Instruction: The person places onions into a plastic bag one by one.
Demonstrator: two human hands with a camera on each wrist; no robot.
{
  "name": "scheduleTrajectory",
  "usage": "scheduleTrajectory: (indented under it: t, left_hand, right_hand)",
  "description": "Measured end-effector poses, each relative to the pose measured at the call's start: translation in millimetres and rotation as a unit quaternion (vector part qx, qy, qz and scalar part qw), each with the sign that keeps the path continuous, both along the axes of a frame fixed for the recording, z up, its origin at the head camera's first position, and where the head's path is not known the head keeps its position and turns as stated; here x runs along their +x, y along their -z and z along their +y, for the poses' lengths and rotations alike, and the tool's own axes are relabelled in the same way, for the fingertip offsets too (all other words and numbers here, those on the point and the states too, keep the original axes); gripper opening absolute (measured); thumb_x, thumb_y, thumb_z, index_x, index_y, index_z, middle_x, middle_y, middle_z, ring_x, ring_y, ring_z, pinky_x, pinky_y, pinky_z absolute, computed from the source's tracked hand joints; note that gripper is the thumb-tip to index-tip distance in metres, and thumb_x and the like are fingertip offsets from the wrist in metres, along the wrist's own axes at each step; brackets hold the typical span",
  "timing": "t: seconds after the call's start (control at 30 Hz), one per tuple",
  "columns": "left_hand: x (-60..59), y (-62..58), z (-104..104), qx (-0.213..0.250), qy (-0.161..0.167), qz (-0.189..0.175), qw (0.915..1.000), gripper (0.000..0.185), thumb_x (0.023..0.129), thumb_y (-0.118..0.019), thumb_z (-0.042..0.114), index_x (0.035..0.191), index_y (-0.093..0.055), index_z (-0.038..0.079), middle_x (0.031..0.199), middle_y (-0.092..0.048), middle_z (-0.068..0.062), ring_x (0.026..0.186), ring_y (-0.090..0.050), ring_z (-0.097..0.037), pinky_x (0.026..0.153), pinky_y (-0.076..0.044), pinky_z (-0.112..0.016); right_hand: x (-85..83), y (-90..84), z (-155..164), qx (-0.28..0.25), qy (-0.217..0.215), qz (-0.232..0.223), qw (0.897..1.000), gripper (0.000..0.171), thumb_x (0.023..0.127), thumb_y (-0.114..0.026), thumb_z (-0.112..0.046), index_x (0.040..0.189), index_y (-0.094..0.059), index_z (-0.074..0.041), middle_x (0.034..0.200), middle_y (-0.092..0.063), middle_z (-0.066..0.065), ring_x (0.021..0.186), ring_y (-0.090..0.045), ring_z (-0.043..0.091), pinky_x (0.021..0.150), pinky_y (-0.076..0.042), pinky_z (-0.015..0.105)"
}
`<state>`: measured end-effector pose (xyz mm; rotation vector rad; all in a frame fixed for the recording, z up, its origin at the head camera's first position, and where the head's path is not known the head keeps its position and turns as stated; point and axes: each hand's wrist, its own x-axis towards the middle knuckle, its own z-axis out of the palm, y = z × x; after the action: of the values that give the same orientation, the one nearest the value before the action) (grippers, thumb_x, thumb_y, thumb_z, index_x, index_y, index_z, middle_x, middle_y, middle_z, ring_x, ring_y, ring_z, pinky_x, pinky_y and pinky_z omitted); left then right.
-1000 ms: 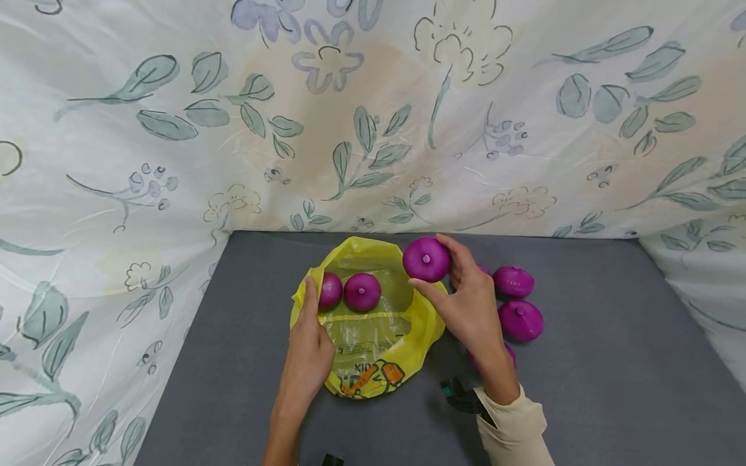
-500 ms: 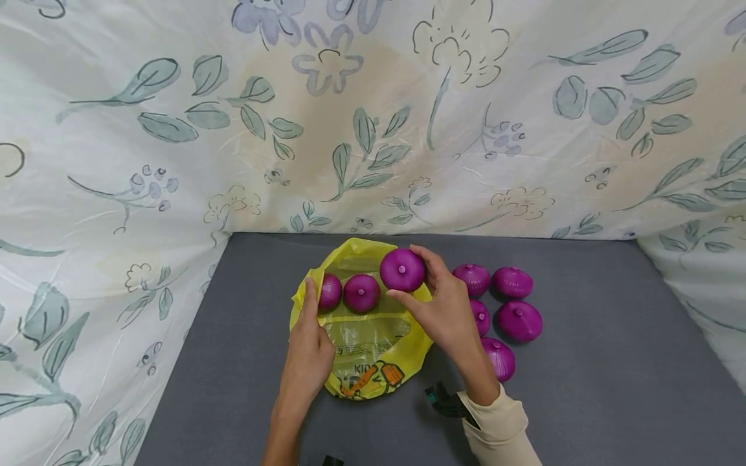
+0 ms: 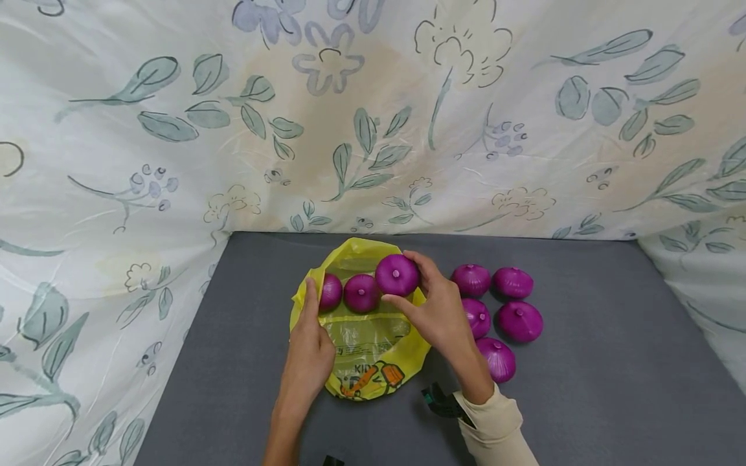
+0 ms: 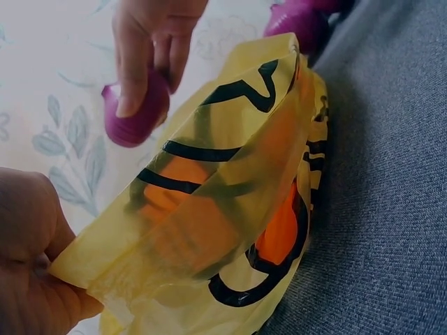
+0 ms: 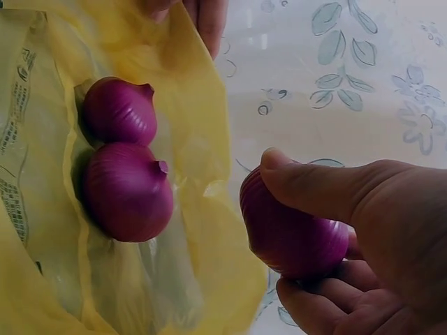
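A yellow plastic bag lies open on the grey table, with two purple onions inside it. My left hand pinches the bag's left rim and holds the mouth open. My right hand grips a third purple onion just above the bag's right edge, next to the two inside. In the right wrist view the held onion sits between thumb and fingers, with the two bagged onions to its left. Several more onions lie on the table to the right.
A floral cloth hangs behind and around the table on the back, left and right sides. A dark wrist strap shows at my right sleeve. Bare grey table surface stretches to the right and front.
My right hand has carried the onion leftward and down from the bag's right side to just over its mouth. The left hand has kept its hold on the rim.
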<state>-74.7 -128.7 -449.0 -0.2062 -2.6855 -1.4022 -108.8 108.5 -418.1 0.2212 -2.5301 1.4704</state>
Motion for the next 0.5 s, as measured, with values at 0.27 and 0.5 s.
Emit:
scheduleTrajectory:
  t: [0.27, 0.5]
  left_hand:
    - [0.8, -0.2, 0, -0.001, -0.002, -0.005, 1.0000, 0.080, 0.101, -0.037, -0.011, 0.171, -0.007, 0.013, 0.177, -0.015, -0.005, 0.077, -0.038, -0.024, 0.064, -0.036, -0.034]
    - [1.4, -0.7, 0, -0.001, -0.002, 0.001, 1.0000, 0.080, 0.100, -0.037, -0.012, 0.171, -0.008, 0.011, 0.176, -0.017, -0.007, 0.080, -0.041, -0.025, 0.068, -0.037, -0.035]
  right_hand:
    - [-2.8, 8.6, -4, 0.020, -0.004, -0.014, 1.000, 0.085, 0.081, -0.094, -0.025, 0.152, -0.051, -0.007, 0.142, -0.067, 0.013, 0.128, -0.066, 0.032, 0.102, -0.055, 0.045]
    - [-5.7, 17.4, -5, 0.038, 0.008, -0.027, 0.999, 0.085, 0.081, -0.094, -0.025, 0.153, -0.051, -0.008, 0.141, -0.067, 0.013, 0.126, -0.067, 0.033, 0.101, -0.056, 0.048]
